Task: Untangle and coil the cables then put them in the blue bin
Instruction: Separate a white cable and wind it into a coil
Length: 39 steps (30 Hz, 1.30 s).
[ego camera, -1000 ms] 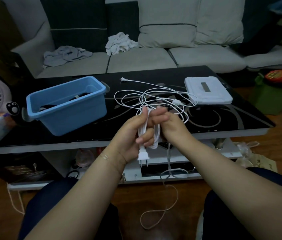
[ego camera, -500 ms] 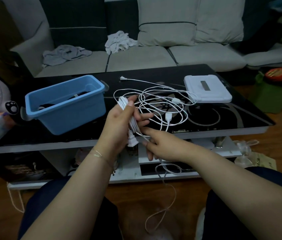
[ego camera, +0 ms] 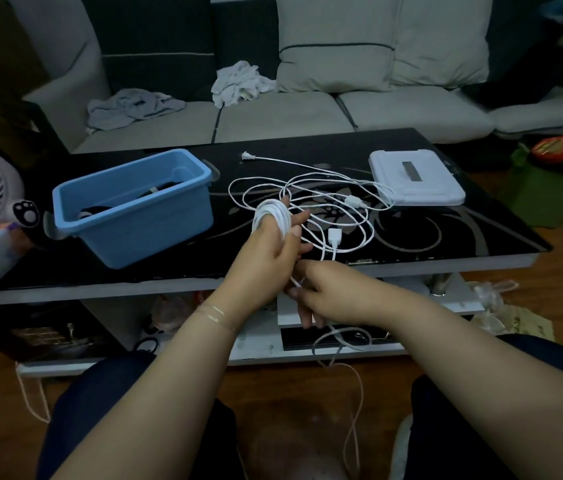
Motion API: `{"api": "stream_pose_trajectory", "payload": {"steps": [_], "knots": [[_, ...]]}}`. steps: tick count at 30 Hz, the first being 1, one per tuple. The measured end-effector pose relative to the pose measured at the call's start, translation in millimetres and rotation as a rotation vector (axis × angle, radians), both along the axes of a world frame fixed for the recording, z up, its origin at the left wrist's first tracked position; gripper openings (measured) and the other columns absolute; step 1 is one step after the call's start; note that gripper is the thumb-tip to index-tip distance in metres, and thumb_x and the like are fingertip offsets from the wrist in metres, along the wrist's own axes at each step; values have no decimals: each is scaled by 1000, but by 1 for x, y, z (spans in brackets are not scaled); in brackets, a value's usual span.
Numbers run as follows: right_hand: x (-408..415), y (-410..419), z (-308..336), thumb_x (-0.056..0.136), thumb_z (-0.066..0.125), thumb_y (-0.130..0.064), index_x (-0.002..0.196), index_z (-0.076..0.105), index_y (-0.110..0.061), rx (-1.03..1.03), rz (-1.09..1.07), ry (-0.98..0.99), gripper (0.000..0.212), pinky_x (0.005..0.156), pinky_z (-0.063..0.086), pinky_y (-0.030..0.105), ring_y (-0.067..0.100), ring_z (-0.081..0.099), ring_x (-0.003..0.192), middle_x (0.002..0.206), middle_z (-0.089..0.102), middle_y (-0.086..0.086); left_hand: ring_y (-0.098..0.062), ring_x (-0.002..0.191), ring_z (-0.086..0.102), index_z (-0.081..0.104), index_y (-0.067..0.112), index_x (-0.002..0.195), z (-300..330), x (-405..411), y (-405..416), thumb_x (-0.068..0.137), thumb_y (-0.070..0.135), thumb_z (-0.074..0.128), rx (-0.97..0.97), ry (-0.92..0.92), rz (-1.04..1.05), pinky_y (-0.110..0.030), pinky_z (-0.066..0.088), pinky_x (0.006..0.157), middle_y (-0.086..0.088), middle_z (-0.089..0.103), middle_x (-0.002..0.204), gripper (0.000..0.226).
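The left hand (ego camera: 266,261) is holding a coil (ego camera: 272,216) of white cable above the near edge of the table (ego camera: 481,237), the loops wound around its fingers, which are standing mostly straight with the tips poking up past the wraps. The right hand (ego camera: 328,296) is sitting just below and beside it, in front of the table edge, its thumb and forefinger pinching the strand that is leading down out of the coil while its other fingers are hanging loosely downward. From that pinch the cable is dropping past a lower shelf (ego camera: 342,344) and trailing in a thin loop over the wooden floor (ego camera: 290,393) between the person's knees. On the dark patterned tabletop a loose tangle of white cable (ego camera: 325,199) is lying spread in overlapping loops just beyond the hands, with a two-pin plug (ego camera: 246,156) at its far end and two small white connectors in the middle. The blue bin (ego camera: 141,216) is standing on the left part of the table, well apart from the tangle, with dark things lying in its bottom. A white lid (ego camera: 418,181) is resting flat on the right part of the table, the outermost loop of the tangle reaching just to its edge. A grey sofa (ego camera: 290,116) with crumpled cloths on its seat is standing behind the table.
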State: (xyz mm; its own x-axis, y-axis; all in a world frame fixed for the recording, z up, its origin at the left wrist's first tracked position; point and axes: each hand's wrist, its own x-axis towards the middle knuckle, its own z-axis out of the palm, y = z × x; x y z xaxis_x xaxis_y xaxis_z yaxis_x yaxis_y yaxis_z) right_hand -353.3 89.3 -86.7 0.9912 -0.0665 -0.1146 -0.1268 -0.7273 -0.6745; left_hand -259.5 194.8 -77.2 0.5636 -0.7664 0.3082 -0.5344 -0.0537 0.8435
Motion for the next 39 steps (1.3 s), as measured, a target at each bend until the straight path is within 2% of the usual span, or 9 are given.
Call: {"api": "stream_pose_trajectory", "payload": {"steps": [5, 9, 13, 15, 17, 22, 28, 34, 39], "knots": [[-7, -1, 13, 91, 50, -23, 76, 53, -32, -138, -83, -57, 18, 59, 55, 34, 10, 59, 44, 65, 69, -7, -27, 93, 59, 52, 15, 98, 1, 0, 2, 83, 78, 12, 403, -416, 88, -38, 44, 74, -8, 62, 99, 76], [-9, -10, 18, 79, 60, -21, 89, 48, -25, -174, -185, -195, 16, 58, 43, 31, 16, 58, 66, 68, 63, -6, -15, 65, 60, 47, 20, 80, 5, -3, 4, 66, 90, 20, 459, -270, -91, -37, 43, 60, 0, 62, 68, 76], [-16, -22, 27, 82, 66, -2, 106, 40, -11, 371, -99, -180, 37, 61, 39, 33, 18, 49, 61, 64, 61, -1, -29, 67, 63, 60, 12, 92, 14, -1, 8, 62, 71, 67, 344, 27, -229, -42, 49, 60, -7, 69, 75, 67], [-17, -26, 30, 87, 66, -6, 109, 40, -10, 487, -69, -159, 34, 64, 35, 41, 26, 46, 66, 67, 62, 2, -44, 75, 63, 60, 9, 97, 16, 1, 10, 68, 50, 79, 321, 114, -288, -54, 52, 66, -23, 67, 87, 54], [-18, -27, 30, 89, 64, -7, 105, 42, -12, 521, -47, -168, 28, 65, 36, 43, 27, 47, 68, 70, 62, 7, -36, 59, 62, 58, 16, 89, 15, 2, 13, 81, 28, 77, 310, 151, -340, -42, 52, 54, -10, 66, 76, 24], [-17, -28, 30, 75, 76, -39, 92, 45, -31, 135, -228, -205, 36, 62, 50, 44, 11, 56, 56, 60, 63, -2, -19, 52, 65, 53, 16, 87, 10, 3, 14, 94, 11, 59, 376, 153, -313, -33, 45, 53, 4, 59, 63, 11], [-13, -35, 31, 54, 52, -83, 65, 55, -26, -320, -293, -287, 58, 50, 30, 27, -2, 50, 60, 63, 56, -27, -17, 50, 67, 57, 9, 97, 14, 2, 16, 97, 11, 52, 393, 190, -335, -32, 45, 52, 5, 63, 58, 5], [-12, -38, 31, 60, 61, -71, 61, 57, -13, 168, -191, -307, 58, 56, 41, 35, 10, 48, 49, 53, 52, 1, -11, 33, 48, 65, 2, 104, 21, 1, 22, 99, 19, 53, 411, 275, -499, -19, 39, 40, -6, 48, 42, 21], [-13, -43, 34, 74, 69, -23, 83, 48, -12, 673, -55, -226, 25, 54, 47, 26, 12, 45, 49, 56, 49, 4, -8, 30, 36, 63, -4, 108, 20, 7, 26, 99, 16, 51, 331, 483, -663, -18, 31, 37, 1, 40, 41, 25]]}}
